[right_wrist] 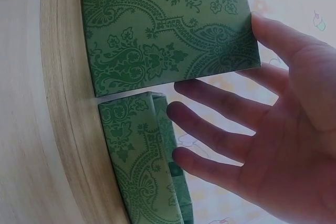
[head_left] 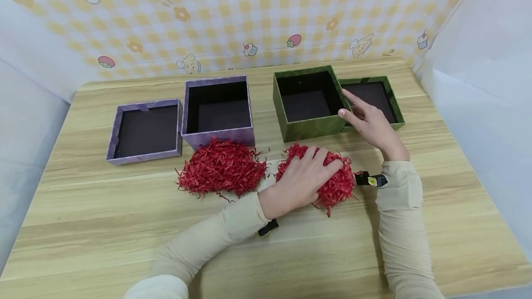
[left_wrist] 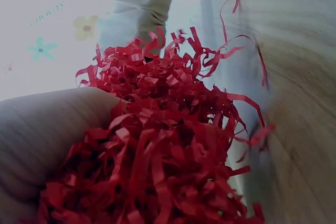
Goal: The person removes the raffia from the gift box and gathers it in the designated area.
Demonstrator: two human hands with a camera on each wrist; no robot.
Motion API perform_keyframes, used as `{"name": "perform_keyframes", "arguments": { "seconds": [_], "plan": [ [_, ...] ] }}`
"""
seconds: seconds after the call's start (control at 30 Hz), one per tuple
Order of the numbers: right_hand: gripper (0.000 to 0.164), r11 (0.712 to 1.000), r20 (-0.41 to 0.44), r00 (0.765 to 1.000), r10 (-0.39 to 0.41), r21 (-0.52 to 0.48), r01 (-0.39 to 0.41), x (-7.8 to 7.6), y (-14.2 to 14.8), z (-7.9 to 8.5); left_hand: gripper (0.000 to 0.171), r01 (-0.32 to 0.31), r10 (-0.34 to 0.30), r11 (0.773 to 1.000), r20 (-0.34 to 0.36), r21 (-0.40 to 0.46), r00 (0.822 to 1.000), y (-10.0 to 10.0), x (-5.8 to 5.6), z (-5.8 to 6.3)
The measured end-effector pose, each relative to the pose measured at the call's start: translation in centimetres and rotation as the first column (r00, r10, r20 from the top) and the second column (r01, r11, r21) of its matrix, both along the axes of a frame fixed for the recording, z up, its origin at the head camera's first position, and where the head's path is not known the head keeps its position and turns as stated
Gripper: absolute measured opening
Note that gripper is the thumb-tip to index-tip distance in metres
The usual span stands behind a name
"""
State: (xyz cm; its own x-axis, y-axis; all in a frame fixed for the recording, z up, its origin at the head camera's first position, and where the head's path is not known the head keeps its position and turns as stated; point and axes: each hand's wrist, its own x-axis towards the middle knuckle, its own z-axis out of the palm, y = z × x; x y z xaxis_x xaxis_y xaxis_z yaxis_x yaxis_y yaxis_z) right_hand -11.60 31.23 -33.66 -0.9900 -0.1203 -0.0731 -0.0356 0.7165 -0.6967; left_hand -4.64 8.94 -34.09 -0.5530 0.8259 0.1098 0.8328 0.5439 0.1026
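Observation:
A clump of red shredded paper [head_left: 338, 186] lies before the green box [head_left: 309, 128]. My left hand [head_left: 301, 176] grips this clump from above, its fingertips partly sunk in the strands. In the left wrist view the thumb [left_wrist: 58, 124] presses against the shredded paper [left_wrist: 168, 150]. My right hand [head_left: 371, 126] touches the green box at its right side, thumb by the near right corner. Its fingers [right_wrist: 215, 103] are spread and nearly straight in the right wrist view. The box stands upright, its top uncovered and its dark inside showing.
The green lid [head_left: 395, 105] lies inside-up, right of the green box. On the left stand a purple box [head_left: 218, 135] and its upturned lid [head_left: 143, 157]. Another red shredded-paper heap [head_left: 222, 170] sits before the purple box. A checked cloth [head_left: 266, 22] hangs behind the table [head_left: 83, 225].

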Motion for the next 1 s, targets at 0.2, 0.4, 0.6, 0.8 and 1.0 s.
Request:
{"name": "perform_keyframes", "arguments": {
  "seconds": [0.2,0.4,0.6,0.8,1.0],
  "plan": [
    [0.060,1.000,-0.010,1.000,0.017,0.024,-0.017,0.0,-0.2,0.2,0.060,-0.025,0.028,0.999,0.063,-0.041,0.998,-0.1,-0.6,-0.6],
    [0.061,0.999,-0.013,1.000,0.024,0.040,-0.023,0.1,-0.3,0.3,0.055,-0.041,0.053,0.994,0.122,-0.099,0.991,-0.1,-0.7,-1.2],
    [0.061,0.999,-0.002,1.000,0.020,0.046,-0.020,0.2,-0.3,0.1,0.062,-0.086,0.109,0.985,0.155,-0.147,0.982,0.0,-1.1,-1.9],
    [0.060,0.999,-0.009,1.000,0.016,0.036,-0.016,0.3,-0.3,0.1,0.080,-0.121,0.139,0.985,0.146,-0.123,0.980,0.3,-1.6,-2.4],
    [0.060,0.999,-0.022,1.000,0.017,0.027,-0.017,0.2,-0.4,0.2,0.090,-0.171,0.185,0.980,0.148,-0.100,0.971,0.6,-1.7,-2.6]
  ]
}}
